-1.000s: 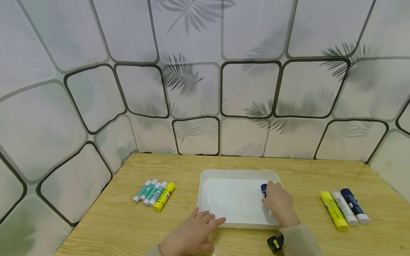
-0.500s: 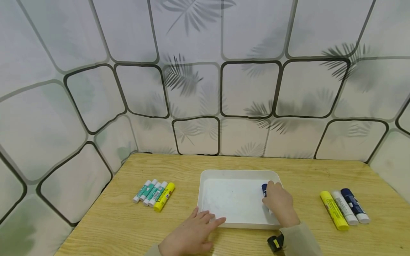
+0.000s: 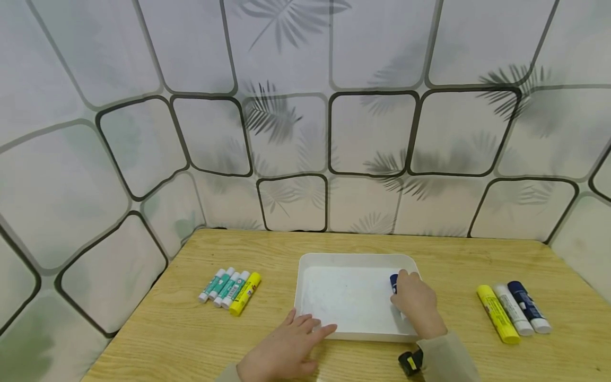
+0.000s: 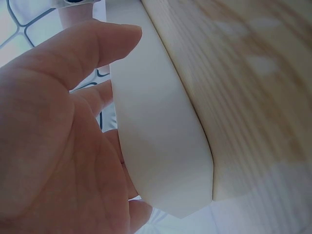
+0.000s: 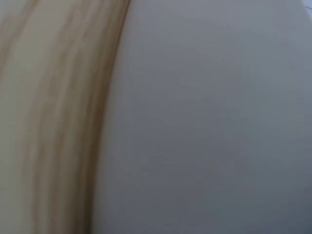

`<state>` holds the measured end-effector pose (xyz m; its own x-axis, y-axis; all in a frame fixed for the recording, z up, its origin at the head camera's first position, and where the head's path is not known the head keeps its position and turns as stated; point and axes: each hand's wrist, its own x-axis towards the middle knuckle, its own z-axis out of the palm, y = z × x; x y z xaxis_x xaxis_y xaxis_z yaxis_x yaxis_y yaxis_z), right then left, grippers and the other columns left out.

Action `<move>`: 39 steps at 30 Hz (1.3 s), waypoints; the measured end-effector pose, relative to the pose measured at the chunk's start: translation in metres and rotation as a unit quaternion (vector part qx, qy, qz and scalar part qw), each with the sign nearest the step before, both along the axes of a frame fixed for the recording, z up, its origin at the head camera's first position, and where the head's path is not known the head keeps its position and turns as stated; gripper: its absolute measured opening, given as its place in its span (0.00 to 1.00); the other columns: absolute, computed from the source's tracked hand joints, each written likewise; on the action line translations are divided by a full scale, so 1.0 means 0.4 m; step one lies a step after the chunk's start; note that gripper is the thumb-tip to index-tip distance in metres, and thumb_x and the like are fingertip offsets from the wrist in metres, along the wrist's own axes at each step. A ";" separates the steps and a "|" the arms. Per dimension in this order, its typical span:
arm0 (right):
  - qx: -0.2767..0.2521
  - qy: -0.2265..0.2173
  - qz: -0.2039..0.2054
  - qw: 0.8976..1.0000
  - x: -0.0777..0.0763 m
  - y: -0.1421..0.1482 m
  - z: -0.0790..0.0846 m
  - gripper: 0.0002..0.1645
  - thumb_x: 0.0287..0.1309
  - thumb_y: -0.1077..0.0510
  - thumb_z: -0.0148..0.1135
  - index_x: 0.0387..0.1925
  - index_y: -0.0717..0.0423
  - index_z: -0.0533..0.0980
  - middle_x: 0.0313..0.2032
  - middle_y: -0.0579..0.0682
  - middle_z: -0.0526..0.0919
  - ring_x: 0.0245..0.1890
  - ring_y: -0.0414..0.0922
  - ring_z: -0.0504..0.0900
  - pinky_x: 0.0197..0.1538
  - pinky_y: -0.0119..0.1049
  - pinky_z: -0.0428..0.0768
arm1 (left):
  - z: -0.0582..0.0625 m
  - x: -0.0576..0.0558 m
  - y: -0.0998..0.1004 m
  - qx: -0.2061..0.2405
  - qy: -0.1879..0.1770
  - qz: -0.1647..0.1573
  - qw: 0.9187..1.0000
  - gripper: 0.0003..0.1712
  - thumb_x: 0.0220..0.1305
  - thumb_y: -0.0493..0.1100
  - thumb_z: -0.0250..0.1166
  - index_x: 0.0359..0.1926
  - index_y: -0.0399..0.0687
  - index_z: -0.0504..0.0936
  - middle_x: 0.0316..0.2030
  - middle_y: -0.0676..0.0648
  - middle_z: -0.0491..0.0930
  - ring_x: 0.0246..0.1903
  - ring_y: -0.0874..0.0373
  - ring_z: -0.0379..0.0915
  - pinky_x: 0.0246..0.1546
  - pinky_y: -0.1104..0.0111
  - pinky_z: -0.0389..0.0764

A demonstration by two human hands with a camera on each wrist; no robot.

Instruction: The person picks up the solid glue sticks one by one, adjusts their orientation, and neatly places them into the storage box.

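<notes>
My right hand is over the right side of a shallow white tray, fingers curled around a dark blue glue stick. Only the far end of that stick shows past the fingers; the rest is hidden by the hand. At the tray's front left corner my left hand rests with its fingers spread at the rim. In the left wrist view the left thumb lies along the tray's outer wall, and the other fingers are partly hidden behind it. The right wrist view holds only blurred tray wall and wood.
Left of the tray, several small teal-and-white glue sticks lie in a row beside a yellow one. On the right lie a yellow glue stick, a white one and a dark blue one. A patterned curtain rises behind the table.
Hardly anything differs: the dark blue glue stick's visible end has shifted very slightly to the right with the right hand. The left hand, tray and other glue sticks look the same.
</notes>
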<state>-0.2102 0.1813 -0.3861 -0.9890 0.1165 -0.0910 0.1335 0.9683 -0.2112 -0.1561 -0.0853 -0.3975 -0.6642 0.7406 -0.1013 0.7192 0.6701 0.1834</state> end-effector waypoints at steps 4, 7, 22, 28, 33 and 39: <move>0.000 0.001 0.000 1.000 -0.001 -0.001 -0.002 0.27 0.47 0.61 0.62 0.44 0.76 0.64 0.32 0.64 0.70 0.26 0.50 0.72 0.30 0.47 0.76 | 0.001 0.000 0.001 0.000 -0.009 0.004 1.000 0.35 0.54 0.51 0.60 0.63 0.65 0.58 0.54 0.54 0.66 0.56 0.58 0.58 0.56 0.51 0.56; -0.002 0.000 -0.001 1.000 -0.002 -0.001 -0.003 0.27 0.47 0.61 0.62 0.44 0.76 0.64 0.32 0.64 0.70 0.26 0.50 0.72 0.30 0.47 0.76 | 0.001 0.000 0.001 0.000 -0.010 0.005 1.000 0.35 0.54 0.51 0.60 0.63 0.65 0.58 0.54 0.54 0.66 0.56 0.57 0.58 0.56 0.51 0.56; -0.007 0.017 0.009 1.000 0.004 0.002 0.004 0.25 0.46 0.61 0.61 0.42 0.75 0.65 0.32 0.64 0.70 0.27 0.52 0.73 0.29 0.47 0.75 | 0.000 0.001 0.000 0.001 -0.003 0.001 1.000 0.35 0.54 0.50 0.60 0.63 0.65 0.58 0.54 0.54 0.67 0.56 0.57 0.58 0.56 0.50 0.57; -0.011 0.031 0.018 0.999 0.005 0.004 0.007 0.23 0.46 0.60 0.61 0.41 0.73 0.66 0.30 0.62 0.70 0.25 0.51 0.73 0.27 0.47 0.74 | -0.002 -0.001 -0.001 -0.002 0.005 -0.002 1.000 0.36 0.54 0.51 0.60 0.63 0.64 0.58 0.53 0.54 0.67 0.55 0.57 0.59 0.56 0.50 0.57; -0.010 0.029 0.016 0.999 0.004 0.002 0.012 0.24 0.46 0.60 0.61 0.42 0.73 0.66 0.30 0.61 0.70 0.24 0.50 0.73 0.26 0.46 0.74 | -0.002 -0.002 0.000 0.003 0.000 -0.002 1.000 0.35 0.54 0.50 0.60 0.63 0.64 0.59 0.53 0.54 0.67 0.55 0.57 0.59 0.55 0.50 0.57; -0.003 0.032 0.016 0.999 0.008 -0.003 0.022 0.25 0.47 0.59 0.61 0.43 0.72 0.66 0.29 0.60 0.71 0.24 0.49 0.72 0.26 0.44 0.74 | -0.004 -0.002 0.001 0.003 -0.004 0.002 1.000 0.35 0.53 0.49 0.60 0.63 0.64 0.59 0.53 0.54 0.67 0.56 0.57 0.58 0.55 0.50 0.57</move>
<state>-0.2069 0.1800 -0.3774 -0.9960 0.0839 -0.0291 0.0883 0.9704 -0.2249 -0.1570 -0.0847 -0.3992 -0.6659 0.7390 -0.1023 0.7155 0.6714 0.1933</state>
